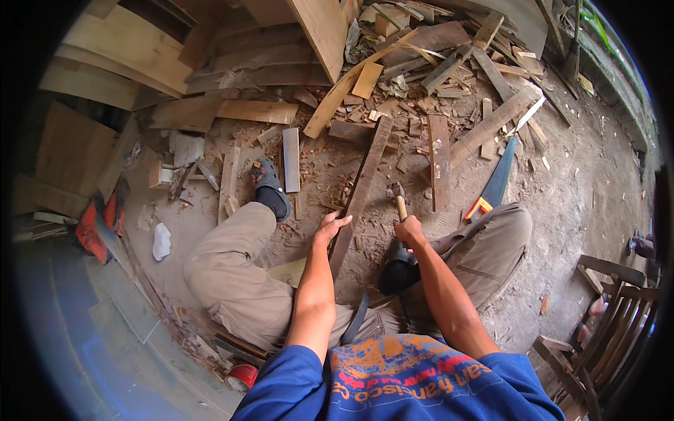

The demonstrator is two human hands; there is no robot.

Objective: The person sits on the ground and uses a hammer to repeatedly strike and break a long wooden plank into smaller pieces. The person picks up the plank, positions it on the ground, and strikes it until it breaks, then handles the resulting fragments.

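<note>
A long, narrow wooden plank (366,172) slants up between my legs, its lower end near my lap. My left hand (331,226) grips its left edge, with the thumb lying across the wood. To the right of the plank, my right hand (408,229) is closed round the wooden handle of a hammer (401,203). The hammer's metal head points away from me, just above the littered ground and apart from the plank. Part of the left hand's fingers is hidden by the plank and the hand itself.
A handsaw (499,172) with an orange handle lies beyond my right knee. Scrap boards (449,59) and splinters are heaped at the far side. Plywood panels (119,52) stand far left. A red can (242,377) sits near left, a slatted wooden chair (618,323) near right.
</note>
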